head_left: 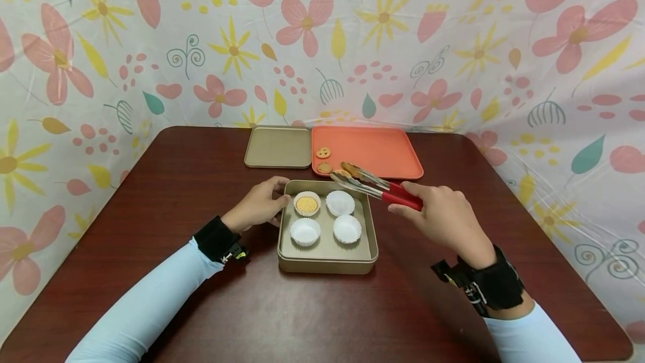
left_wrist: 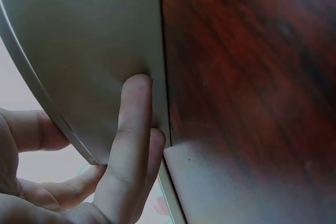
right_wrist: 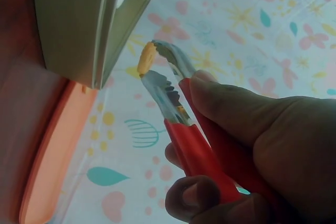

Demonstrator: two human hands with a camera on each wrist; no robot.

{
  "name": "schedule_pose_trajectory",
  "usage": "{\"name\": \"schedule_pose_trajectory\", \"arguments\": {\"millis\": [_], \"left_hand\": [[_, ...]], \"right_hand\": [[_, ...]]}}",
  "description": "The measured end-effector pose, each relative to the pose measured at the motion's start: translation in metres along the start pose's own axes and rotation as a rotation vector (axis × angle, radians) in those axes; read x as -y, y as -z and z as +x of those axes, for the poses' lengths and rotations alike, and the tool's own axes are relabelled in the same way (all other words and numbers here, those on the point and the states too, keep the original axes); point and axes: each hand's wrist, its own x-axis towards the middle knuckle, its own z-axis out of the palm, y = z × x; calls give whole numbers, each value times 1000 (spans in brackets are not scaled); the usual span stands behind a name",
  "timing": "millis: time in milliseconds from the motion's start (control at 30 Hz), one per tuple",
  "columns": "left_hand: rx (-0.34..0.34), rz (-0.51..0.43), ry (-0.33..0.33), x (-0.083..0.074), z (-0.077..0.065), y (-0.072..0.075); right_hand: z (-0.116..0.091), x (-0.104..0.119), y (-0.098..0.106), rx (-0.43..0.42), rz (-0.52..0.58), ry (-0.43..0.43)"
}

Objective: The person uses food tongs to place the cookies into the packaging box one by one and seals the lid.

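Sleeves (head_left: 156,290): light blue, both forearms, near side; black straps (head_left: 218,239) at the wrists.
Desk (head_left: 322,318): dark reddish-brown wood grain, beneath all items.
Tin (head_left: 327,266): gold, rectangular, placed at the middle.
Near cups: one white paper cup at left (head_left: 305,232), one at right (head_left: 347,229); both in the tin.
Far cups: white paper cup at right (head_left: 340,204); cup at left (head_left: 307,194) contains a round yellow piece (head_left: 307,205).
Left hand (head_left: 259,203): thumb and fingers grip the tin's far-left edge.
Right hand (head_left: 448,223): grips red-handled tongs (head_left: 400,200), right of the tin.
Tongs tips: closed on a round cookie (right_wrist: 147,59), near the tin's far edge.
Orange tray (head_left: 375,147): far right; two cookies (head_left: 323,153) visible at its left end.
Gold tray (head_left: 279,147): far left, beside the orange tray.
Backdrop (head_left: 302,77): white cloth, floral print.
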Motion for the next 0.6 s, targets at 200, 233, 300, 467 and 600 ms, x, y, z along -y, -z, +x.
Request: {"name": "schedule_pose_trajectory", "arguments": {"millis": [200,233,300,467,600], "left_hand": [[-1,3,-5,0,0,1],[-1,5,-5,0,0,1],[0,7,0,0,-1,1],[3,8,7,1,-3,1],[4,1,2,-1,-3,1]], "right_hand": [[-3,0,-3,23,-5,5],[-3,0,-4,30,-4,6],[-3,-1,-5,47,-3,7],[-1,-3,-6,76,-7,6],[-1,-3,-7,90,-7,15]]}}
